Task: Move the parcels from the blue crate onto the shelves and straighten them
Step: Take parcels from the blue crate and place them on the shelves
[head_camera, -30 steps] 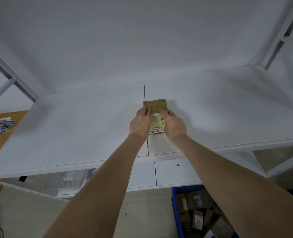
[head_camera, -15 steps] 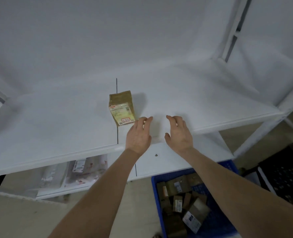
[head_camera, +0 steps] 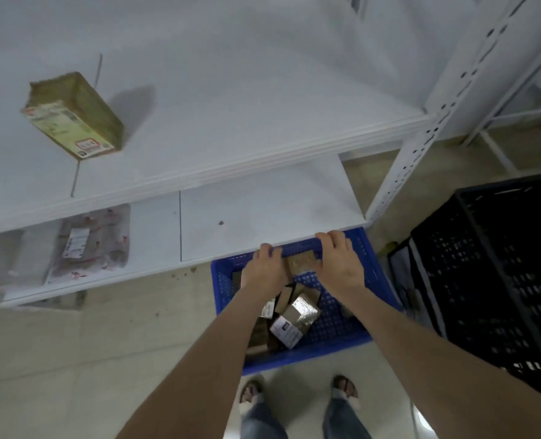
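So the brown box point(head_camera: 301, 263) is caught right between the two hands at the far end of the blue crate point(head_camera: 297, 358). It's seen at 3 o'clock from the left hand point(head_camera: 264, 267) and at 9 o'clock from the right hand point(head_camera: 340, 261). Both hands are curled in against its sides, fingers bent over the top edge, so it's being gripped from both sides. How tightly can't really be told, since the far fingertips are hidden. Counting up: two hands, one box held, and at least three more parcels can be made out lower in the crate, partly hidden under the forearms. One of those is a taped parcel point(head_camera: 297, 318) with a white label. One labelled box point(head_camera: 72, 117) is parked on the upper shelf point(head_camera: 247, 106), out at 10 o'clock and well apart from the hands, turned a bit askew. One plastic-wrapped packet point(head_camera: 95, 242) is lying flat on the lower shelf point(head_camera: 263, 210) at 9 o'clock. One black crate point(head_camera: 500, 280) is sat just beside the blue one at 3 o'clock. The held box is small, plain brown cardboard, squarish on top, and no label can be seen on the face that shows.
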